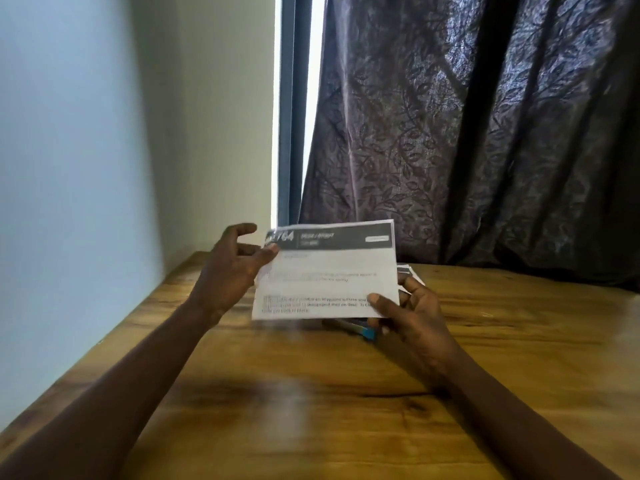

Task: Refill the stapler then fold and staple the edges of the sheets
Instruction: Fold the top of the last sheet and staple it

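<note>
Right hand [405, 313] pinches the sheet [329, 271] at its five o'clock corner, thumb in front. Our left hand [232, 268] touches the nine o'clock edge, its grip lost to blur. We hold the sheet's long axis nine-to-three above the table [311, 410]. What looks like the stapler [360, 329] lies just beneath, nearer the right hand.

A home room; wooden table [311, 393] beside a patterned curtain [485, 133].
</note>
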Tool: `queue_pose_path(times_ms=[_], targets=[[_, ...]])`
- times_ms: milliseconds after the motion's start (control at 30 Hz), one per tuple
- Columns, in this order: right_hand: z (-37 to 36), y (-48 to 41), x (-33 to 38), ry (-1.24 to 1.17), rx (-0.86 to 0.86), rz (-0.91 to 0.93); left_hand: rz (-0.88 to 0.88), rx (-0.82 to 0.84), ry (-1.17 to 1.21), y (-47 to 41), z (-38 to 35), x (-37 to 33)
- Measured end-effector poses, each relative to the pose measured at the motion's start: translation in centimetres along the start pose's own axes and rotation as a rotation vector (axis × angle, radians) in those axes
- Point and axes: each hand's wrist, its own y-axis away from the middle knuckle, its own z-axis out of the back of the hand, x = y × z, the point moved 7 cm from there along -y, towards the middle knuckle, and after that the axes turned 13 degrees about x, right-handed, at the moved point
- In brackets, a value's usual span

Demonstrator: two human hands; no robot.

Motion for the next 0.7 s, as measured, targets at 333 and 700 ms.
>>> queue_pose_path(times_ms=[333,700], targets=[[-4.1,0.3,-2.0,0.625,0.286,-0.078,0.264,0.057,-0.357,-0.4,2.3,6.4],[-6.5,0.1,-1.4,1.529,0.261,0.156,0.225,0.339,-0.795,-0.9,1.9,7.5]])
